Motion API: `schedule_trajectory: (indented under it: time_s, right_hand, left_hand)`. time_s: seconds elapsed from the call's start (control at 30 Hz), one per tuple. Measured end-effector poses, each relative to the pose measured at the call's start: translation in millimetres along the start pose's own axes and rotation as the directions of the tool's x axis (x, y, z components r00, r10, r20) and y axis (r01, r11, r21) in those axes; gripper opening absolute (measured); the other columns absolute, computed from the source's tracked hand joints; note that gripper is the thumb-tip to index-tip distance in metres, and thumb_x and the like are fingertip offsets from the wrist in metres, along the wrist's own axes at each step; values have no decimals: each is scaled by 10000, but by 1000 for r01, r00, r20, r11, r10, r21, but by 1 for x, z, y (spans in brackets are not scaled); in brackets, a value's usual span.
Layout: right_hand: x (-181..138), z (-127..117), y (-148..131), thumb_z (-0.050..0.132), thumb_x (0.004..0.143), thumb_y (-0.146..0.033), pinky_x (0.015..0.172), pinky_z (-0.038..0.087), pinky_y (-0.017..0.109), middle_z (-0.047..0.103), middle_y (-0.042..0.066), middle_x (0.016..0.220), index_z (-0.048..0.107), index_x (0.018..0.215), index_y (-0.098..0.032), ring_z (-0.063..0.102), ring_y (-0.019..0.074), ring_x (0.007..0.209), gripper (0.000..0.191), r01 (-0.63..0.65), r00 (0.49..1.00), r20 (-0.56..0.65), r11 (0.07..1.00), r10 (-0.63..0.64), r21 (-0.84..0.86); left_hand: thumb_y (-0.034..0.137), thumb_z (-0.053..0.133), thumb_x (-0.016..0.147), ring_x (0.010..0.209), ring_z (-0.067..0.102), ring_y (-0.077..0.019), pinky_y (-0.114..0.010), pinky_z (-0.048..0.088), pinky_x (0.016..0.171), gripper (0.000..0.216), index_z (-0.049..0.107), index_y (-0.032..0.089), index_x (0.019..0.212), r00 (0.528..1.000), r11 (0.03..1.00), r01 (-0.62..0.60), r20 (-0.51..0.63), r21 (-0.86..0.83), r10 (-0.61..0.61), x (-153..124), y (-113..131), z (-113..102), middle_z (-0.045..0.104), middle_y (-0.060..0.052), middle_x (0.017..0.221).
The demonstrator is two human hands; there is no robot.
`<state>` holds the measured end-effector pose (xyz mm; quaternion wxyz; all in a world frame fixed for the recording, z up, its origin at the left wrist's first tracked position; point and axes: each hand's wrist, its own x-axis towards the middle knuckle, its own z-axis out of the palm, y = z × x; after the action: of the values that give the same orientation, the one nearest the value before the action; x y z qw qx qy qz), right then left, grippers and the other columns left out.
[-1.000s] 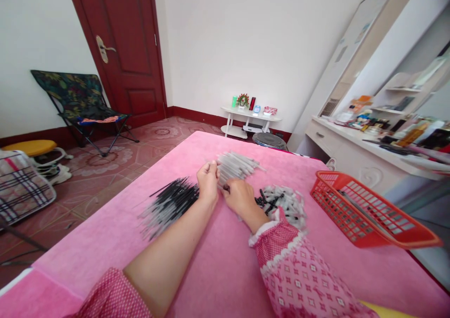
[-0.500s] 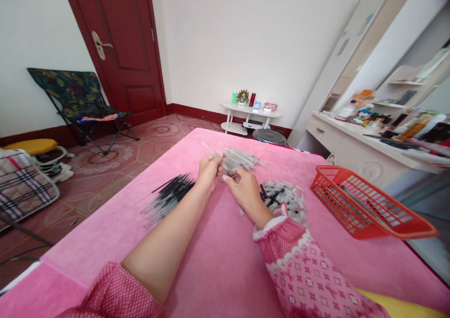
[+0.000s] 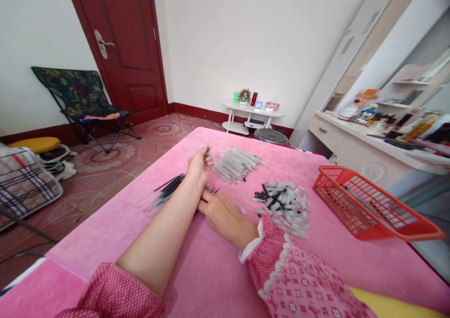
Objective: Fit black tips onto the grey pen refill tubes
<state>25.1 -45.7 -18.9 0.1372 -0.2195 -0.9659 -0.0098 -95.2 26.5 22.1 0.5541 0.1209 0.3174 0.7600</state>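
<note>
My left hand (image 3: pixel 198 164) is raised a little above the pink table (image 3: pixel 218 271), its fingers pinched on a thin clear pen tube that sticks out to the upper left. My right hand (image 3: pixel 218 213) reaches left under my left forearm toward the pile of black refills (image 3: pixel 168 192); its fingertips are hidden there. A heap of clear pen tubes (image 3: pixel 235 163) lies just beyond my left hand. A pile of small clear and black caps (image 3: pixel 284 200) lies right of my right hand.
A red plastic basket (image 3: pixel 365 205) sits at the table's right side. Beyond are a white dresser (image 3: pixel 355 144) with bottles, a small white stand (image 3: pixel 251 116), a folding chair (image 3: pixel 79 102) and a dark red door (image 3: pixel 123 46).
My right hand left the clear tubes and moved left and nearer, to the black refills. My left hand lifted slightly, still pinching a clear tube.
</note>
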Motion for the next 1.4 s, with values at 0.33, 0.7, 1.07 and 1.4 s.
schedule_trajectory:
  time_s: [0.33,0.7,1.07,1.4]
  right_hand:
    - [-6,-12,10,396,873,-89,655,434,247,593,44,1019,542,1036,-211,571,149,835,251,167,986,36,985,-165,-39]
    - [-17,-56,81,484,846,-266,492,445,221,591,2,760,527,907,-184,560,100,560,110,55,385,-545,570,745,820]
    - [-14,-66,80,603,749,-344,478,461,197,633,31,850,546,874,-160,602,101,612,230,185,310,-426,386,850,904]
    - [-16,-60,79,592,762,-325,479,461,201,620,41,850,562,862,-154,594,114,632,201,118,372,-433,422,821,899]
  left_hand:
    - [158,506,833,324,316,0,-102,235,316,177,562,82,683,1000,997,28,17,-73,-27,4,7,-3,405,48,462]
    - [103,478,857,483,571,-63,-126,500,495,189,544,100,680,985,950,147,-49,-277,-166,-1,-22,5,580,-22,569]
    - [98,488,856,515,615,-78,-131,527,505,192,557,84,677,950,899,303,23,-316,-312,-29,-63,21,613,-39,573]
    - [96,468,867,515,623,-80,-125,532,512,201,546,77,683,940,878,335,60,-343,-335,-38,-67,26,623,-50,578]
